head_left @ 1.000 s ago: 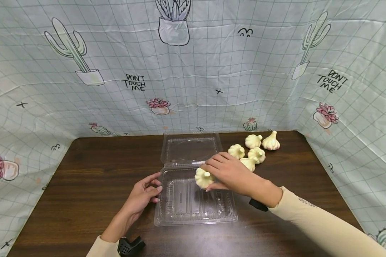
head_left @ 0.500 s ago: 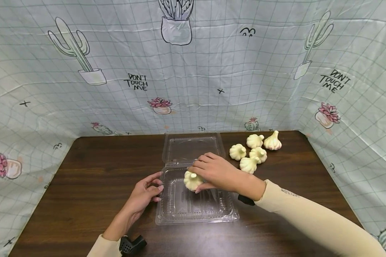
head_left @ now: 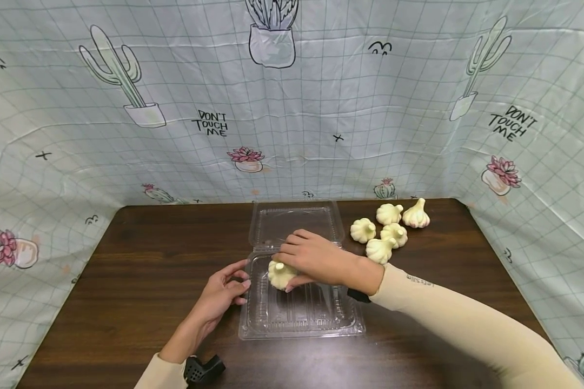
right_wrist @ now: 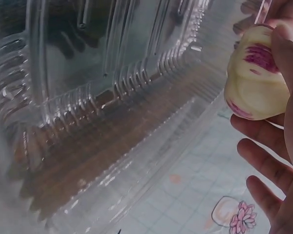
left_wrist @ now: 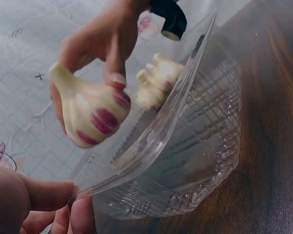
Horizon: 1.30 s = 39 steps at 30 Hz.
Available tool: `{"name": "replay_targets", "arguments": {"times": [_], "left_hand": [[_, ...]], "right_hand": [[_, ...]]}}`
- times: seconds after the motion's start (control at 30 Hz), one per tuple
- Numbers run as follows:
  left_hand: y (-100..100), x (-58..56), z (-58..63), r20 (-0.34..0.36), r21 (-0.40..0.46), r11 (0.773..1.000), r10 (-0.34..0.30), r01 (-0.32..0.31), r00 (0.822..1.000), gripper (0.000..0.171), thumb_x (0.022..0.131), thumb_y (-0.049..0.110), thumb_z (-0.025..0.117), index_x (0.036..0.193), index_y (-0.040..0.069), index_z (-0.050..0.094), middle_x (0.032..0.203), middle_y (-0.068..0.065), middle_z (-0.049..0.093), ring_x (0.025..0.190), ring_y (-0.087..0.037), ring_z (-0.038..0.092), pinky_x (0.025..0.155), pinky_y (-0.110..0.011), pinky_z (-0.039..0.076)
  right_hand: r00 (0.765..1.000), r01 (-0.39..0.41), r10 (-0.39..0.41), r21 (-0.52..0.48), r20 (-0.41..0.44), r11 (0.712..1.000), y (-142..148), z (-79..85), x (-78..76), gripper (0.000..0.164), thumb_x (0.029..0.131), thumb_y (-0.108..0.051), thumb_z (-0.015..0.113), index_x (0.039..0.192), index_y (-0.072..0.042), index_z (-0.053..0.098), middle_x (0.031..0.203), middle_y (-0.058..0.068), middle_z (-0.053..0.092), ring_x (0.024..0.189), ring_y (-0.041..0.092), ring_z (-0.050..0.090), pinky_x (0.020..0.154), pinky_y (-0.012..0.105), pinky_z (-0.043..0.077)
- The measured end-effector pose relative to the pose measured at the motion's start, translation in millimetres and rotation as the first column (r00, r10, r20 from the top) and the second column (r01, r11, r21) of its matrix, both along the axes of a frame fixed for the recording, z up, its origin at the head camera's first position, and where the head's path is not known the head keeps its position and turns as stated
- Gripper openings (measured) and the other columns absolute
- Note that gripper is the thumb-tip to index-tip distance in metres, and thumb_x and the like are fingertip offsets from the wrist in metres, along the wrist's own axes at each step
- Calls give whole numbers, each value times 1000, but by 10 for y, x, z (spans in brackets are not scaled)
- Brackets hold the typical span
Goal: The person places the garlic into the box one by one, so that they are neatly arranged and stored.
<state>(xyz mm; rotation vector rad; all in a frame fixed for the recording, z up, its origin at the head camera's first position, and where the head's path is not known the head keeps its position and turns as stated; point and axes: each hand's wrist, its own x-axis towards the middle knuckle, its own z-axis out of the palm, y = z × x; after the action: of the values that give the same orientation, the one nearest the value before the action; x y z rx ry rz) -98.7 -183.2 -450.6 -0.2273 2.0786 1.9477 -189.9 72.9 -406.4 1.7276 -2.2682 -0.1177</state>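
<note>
My right hand grips a garlic bulb between thumb and fingers, above the left part of a clear plastic clamshell container. Purple streaks mark the underside of this garlic bulb in the left wrist view, and its stem points away from the container. At the container's left side, my left hand pinches the rim between thumb and fingers. The container's lid lies folded back toward the curtain. Inside the base, no other bulb shows in the head view.
Several garlic bulbs lie grouped on the dark wooden table, right of the lid. A grid-patterned curtain with cactus drawings stands behind the table and along both sides.
My right hand has carried the garlic bulb leftward across the container, from its middle right to its left part. The left hand keeps its hold on the rim.
</note>
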Motion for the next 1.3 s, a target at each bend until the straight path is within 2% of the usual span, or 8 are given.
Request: {"name": "replay_targets", "arguments": {"times": [0.2,0.43,0.93,1.3], "left_hand": [[-7,-6,-3,2,1,1000,3,-3,1000,56,103,-4,60,157,-3,45,117,-9,53,83,-10,55,66,-20,54],[-2,-6,2,3,8,1000,11,-12,1000,55,103,-4,60,156,-4,45,116,-9,53,82,-9,56,65,-20,54],[2,-3,2,8,10,1000,13,-13,1000,55,103,-3,61,156,-3,45,116,-8,54,81,-9,55,65,-20,54],[12,-3,-7,3,1,1000,16,-16,1000,54,104,-3,61,156,-3,46,117,-9,55,83,-10,56,65,-21,54]], "right_hand": [[1000,1,-1,21,11,1000,-90,-34,5,66,90,-68,65,129,-16,71,117,-5,72,109,17,62,105,36,47],[1000,14,-14,46,-17,999,-168,-64,19,65,90,-69,64,128,-17,71,118,-6,73,108,16,62,102,36,48],[1000,-11,13,57,-24,998,-271,-198,7,64,87,-69,65,123,-17,71,118,-4,71,113,18,60,107,36,47],[998,-17,21,83,-52,996,-339,-306,44,58,86,-68,68,121,-22,70,116,-7,69,109,17,57,107,34,45]]}}
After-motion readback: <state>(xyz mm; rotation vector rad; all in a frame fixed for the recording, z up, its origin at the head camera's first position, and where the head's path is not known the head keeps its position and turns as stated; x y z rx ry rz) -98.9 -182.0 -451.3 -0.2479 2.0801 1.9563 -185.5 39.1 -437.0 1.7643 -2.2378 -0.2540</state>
